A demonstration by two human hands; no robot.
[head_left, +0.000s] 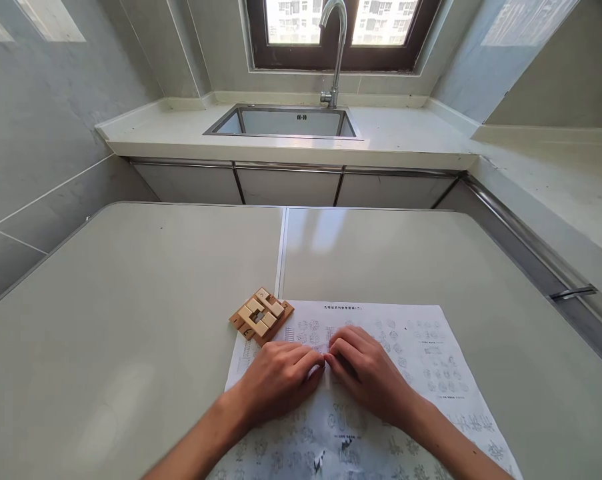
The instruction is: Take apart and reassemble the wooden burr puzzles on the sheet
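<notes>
A large printed sheet of paper with rows of small diagrams lies on the table. Over its middle, my left hand and my right hand rest with their fingertips meeting. The fingers of both are curled and closed, thumbs against the forefingers. Whatever sits between the fingertips is too small or hidden to make out. Just beyond my left hand, a wooden block puzzle lies across the sheet's top left corner. It has pale blocks on a brown base, with a dark gap near its centre.
The pale table has a seam running away from me. Beyond it stands a counter with a sink and a chrome tap under a window. Another counter runs along the right, and a tiled wall is on the left.
</notes>
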